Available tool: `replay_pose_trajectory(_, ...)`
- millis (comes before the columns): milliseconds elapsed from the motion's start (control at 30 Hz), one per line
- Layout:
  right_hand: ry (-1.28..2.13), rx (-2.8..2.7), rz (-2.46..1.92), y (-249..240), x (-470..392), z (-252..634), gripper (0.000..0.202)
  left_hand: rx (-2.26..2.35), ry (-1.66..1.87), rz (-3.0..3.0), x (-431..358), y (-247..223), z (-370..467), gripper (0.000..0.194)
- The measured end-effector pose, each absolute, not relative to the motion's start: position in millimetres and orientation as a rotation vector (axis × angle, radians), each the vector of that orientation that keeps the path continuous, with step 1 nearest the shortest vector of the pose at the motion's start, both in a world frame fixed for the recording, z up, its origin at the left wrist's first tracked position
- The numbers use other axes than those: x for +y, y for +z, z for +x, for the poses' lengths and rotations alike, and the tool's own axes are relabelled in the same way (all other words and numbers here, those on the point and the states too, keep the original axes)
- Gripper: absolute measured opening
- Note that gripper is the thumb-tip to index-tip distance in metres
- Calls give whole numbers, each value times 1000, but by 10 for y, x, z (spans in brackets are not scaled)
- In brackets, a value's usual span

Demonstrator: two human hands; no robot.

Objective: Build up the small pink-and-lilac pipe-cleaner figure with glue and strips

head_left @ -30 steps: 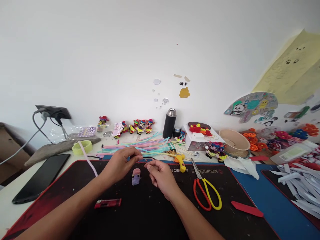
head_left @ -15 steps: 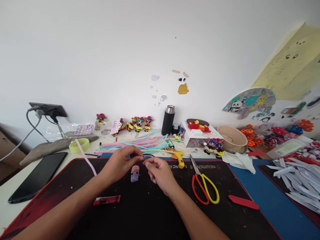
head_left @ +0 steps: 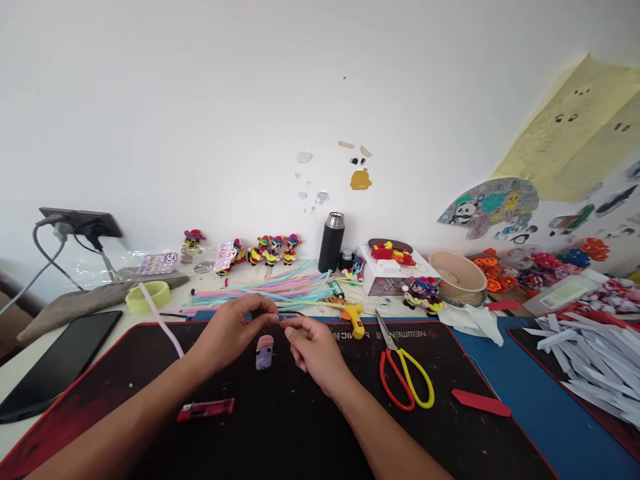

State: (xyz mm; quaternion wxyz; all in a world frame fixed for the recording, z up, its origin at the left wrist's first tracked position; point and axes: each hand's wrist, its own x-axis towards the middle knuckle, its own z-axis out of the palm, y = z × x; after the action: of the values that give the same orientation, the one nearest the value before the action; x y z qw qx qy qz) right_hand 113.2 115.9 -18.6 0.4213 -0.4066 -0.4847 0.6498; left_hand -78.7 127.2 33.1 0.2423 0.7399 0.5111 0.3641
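Observation:
My left hand [head_left: 241,332] is closed in a pinch, its thumb and fingertips together. Close beside it, my right hand [head_left: 316,348] pinches too, and the fingertips of both almost meet. Whatever lies between them is too small to make out. Below the fingertips, on the black mat [head_left: 280,427], is a small fuzzy piece [head_left: 265,352], pink at one end and purple at the other, with a dark band across its middle. A pale pink fuzzy stem [head_left: 163,320] runs down behind my left forearm. A red lighter [head_left: 206,409] lies nearer to me.
Right of my hands lie scissors [head_left: 404,373] with red and yellow handles, a yellow glue gun [head_left: 356,321] and a red strip [head_left: 481,403]. Behind are many pastel stems [head_left: 260,292], a black flask [head_left: 332,243] and small figures [head_left: 273,251]. A phone-like black slab [head_left: 57,363] lies left.
The whole view has shifted slightly, so things appear a little further left. Both hands keep nearly the same pinching pose, fingertips close together.

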Motion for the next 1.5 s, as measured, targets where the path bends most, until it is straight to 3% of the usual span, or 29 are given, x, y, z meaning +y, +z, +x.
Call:
replay_pose_trajectory(267,1604,-1095,-1062,-167,1181,1149,59,1408,981,2035,1281,329,-791,30)
replay_pose_trajectory(500,1667,-1142,-1018,-162,1164,1128,40,1397,941,2024,1258,346,-788,31)
replay_pose_trajectory(1500,1609,-1251,-1053,-229,1142,1097,30,1352,904,2064,1270,275,-841,25)
